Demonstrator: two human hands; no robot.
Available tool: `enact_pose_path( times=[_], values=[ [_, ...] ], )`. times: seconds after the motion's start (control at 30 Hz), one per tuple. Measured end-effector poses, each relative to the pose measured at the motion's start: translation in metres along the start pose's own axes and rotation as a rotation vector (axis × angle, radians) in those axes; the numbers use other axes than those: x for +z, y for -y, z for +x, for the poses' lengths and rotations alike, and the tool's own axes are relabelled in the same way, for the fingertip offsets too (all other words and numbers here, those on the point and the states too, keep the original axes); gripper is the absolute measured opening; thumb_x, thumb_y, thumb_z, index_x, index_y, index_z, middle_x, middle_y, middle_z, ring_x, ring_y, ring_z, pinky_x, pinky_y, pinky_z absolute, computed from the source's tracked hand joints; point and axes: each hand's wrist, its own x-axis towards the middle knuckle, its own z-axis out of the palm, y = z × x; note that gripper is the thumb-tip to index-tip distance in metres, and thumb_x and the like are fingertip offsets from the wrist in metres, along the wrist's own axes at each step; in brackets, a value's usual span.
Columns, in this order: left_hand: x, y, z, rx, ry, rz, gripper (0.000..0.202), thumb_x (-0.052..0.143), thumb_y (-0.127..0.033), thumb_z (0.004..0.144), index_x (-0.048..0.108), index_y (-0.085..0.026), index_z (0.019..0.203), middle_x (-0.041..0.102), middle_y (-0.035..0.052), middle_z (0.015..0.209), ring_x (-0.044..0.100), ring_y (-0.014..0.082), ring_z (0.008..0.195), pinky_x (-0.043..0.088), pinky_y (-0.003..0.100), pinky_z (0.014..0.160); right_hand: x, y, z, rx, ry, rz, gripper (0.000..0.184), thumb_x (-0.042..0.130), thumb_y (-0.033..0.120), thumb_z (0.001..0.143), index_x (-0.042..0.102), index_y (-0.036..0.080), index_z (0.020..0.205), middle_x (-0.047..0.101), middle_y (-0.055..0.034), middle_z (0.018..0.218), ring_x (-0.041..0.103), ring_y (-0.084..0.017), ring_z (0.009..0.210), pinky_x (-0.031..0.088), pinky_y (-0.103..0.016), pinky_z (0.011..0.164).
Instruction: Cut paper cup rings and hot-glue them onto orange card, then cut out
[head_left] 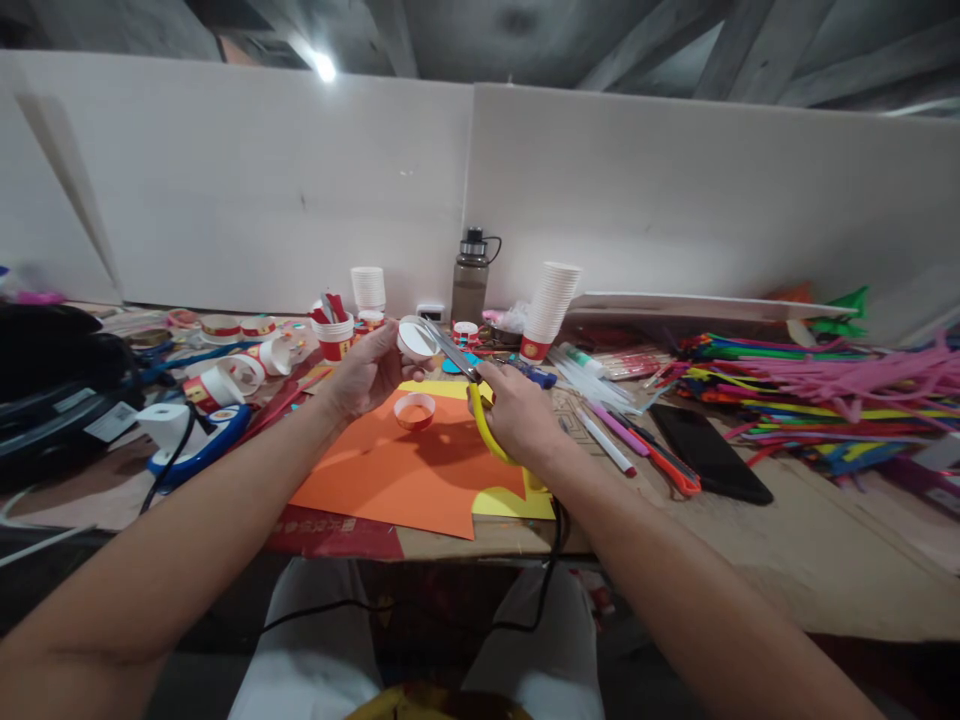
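My left hand (373, 368) pinches a white round paper cup piece (417, 340) by its left edge, held up above the table. My right hand (517, 412) is closed around the yellow handles of a pair of scissors (452, 352). The scissors' blades point up and left, with their tips at the cup piece's upper right rim; whether they touch it I cannot tell. Below both hands lies an orange paper sheet (367, 470), partly over a yellow sheet (517, 503). On the orange sheet rests a cut paper cup ring (415, 411).
Behind stand a water bottle (470, 280) and stacks of paper cups (553, 300). To the right lie markers (606, 440), a red utility knife (670, 465), a black phone (711, 453) and many colourful pipe cleaners (840, 385). A blue-and-white glue gun-like device (199, 440) and cut cups sit left.
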Motion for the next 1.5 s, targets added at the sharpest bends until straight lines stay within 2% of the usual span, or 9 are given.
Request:
enact_pose_path(
  times=[0.5,0.63,0.77,1.0,1.17,1.5],
  values=[
    [-0.002,-0.003,0.002,-0.019,-0.033,0.005,0.035,0.052,-0.046,0.093,0.064,-0.013,0.092,0.070,0.0063,0.072,0.066,0.0136,0.055,0.050,0.021,0.046,0.000,-0.001,0.000,-0.041,-0.012,0.036,0.026,0.044,0.031,0.092,0.062,0.020,0.108,0.068,-0.0086,0.094,0.061,-0.021,0.077,0.034,-0.029,0.063],
    [-0.001,-0.002,0.002,0.003,-0.019,0.003,0.040,0.056,-0.050,0.090,0.064,-0.012,0.100,0.073,0.0086,0.080,0.071,0.0176,0.069,0.053,0.022,0.051,0.000,-0.001,0.000,-0.032,-0.013,0.039,0.028,0.045,0.030,0.092,0.063,0.020,0.110,0.069,-0.0083,0.091,0.061,-0.021,0.076,0.033,-0.029,0.062],
    [-0.002,0.001,0.001,0.060,-0.022,0.008,0.037,0.063,-0.046,0.086,0.062,-0.014,0.106,0.073,0.0079,0.090,0.073,0.0196,0.081,0.053,0.021,0.055,-0.001,-0.002,0.001,-0.007,0.003,0.029,0.029,0.045,0.030,0.092,0.062,0.021,0.113,0.068,-0.0085,0.094,0.060,-0.020,0.077,0.032,-0.029,0.062],
    [-0.004,0.007,0.001,0.010,-0.007,0.027,0.034,0.062,-0.045,0.088,0.063,-0.012,0.097,0.073,0.0081,0.080,0.072,0.0176,0.069,0.054,0.021,0.053,0.000,-0.002,0.000,0.022,-0.014,0.007,0.031,0.045,0.040,0.092,0.061,0.023,0.114,0.064,-0.0096,0.100,0.060,-0.022,0.081,0.031,-0.029,0.058],
    [-0.002,0.005,0.000,-0.002,-0.005,0.028,0.037,0.058,-0.047,0.090,0.064,-0.011,0.095,0.072,0.0078,0.076,0.071,0.0168,0.065,0.054,0.022,0.052,0.002,-0.002,0.000,-0.007,-0.016,0.025,0.030,0.045,0.036,0.092,0.060,0.022,0.115,0.066,-0.0099,0.102,0.061,-0.023,0.086,0.034,-0.030,0.062],
    [-0.004,-0.002,0.002,-0.020,-0.039,0.034,0.041,0.055,-0.052,0.090,0.063,-0.012,0.096,0.073,0.0086,0.080,0.068,0.0146,0.058,0.051,0.021,0.046,-0.001,-0.001,0.000,-0.036,-0.016,-0.014,0.029,0.044,0.033,0.092,0.062,0.021,0.111,0.068,-0.0094,0.095,0.061,-0.023,0.079,0.031,-0.031,0.060]
  ],
)
